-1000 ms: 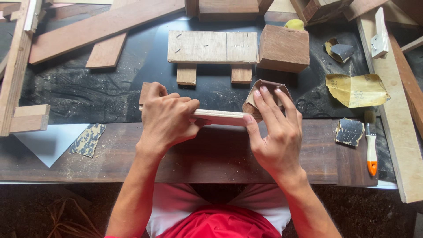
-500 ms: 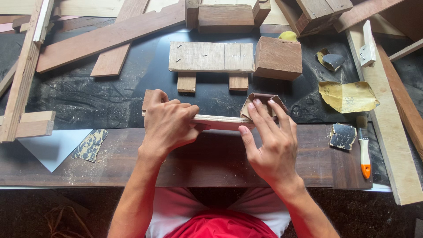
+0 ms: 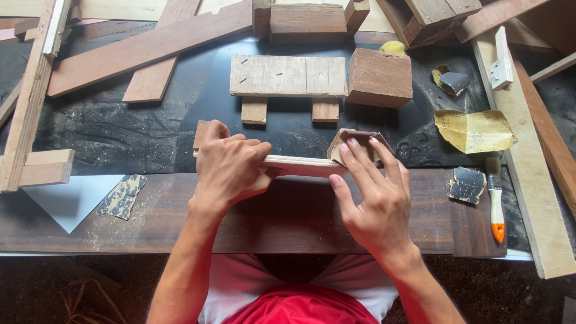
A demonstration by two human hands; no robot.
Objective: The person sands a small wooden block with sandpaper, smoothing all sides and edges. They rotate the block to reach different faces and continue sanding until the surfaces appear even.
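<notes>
- Nearest the camera, a dark wooden plank runs across the bench edge, with a scrap of worn sandpaper lying on its left part.
- The left hand is curled over the left half of a thin pale wood strip, fingers closed around it and pressing it down; the strip lies flat, left to right, just beyond the dark plank.
- The right hand has its fingers laid together and stretched forward, pressing a folded piece of brown sandpaper against the strip's right end.
- To the right, a small brush with an orange handle lies beside a dark torn sandpaper piece.
- Farther right, a yellow sandpaper sheet rests on the black mat, which is dusted with sawdust.
- Beyond the hands stands a small pale wooden bench-like piece on two short legs, with a reddish wood block touching its right end.
- At the far edge, long boards and offcuts lie crossed.
</notes>
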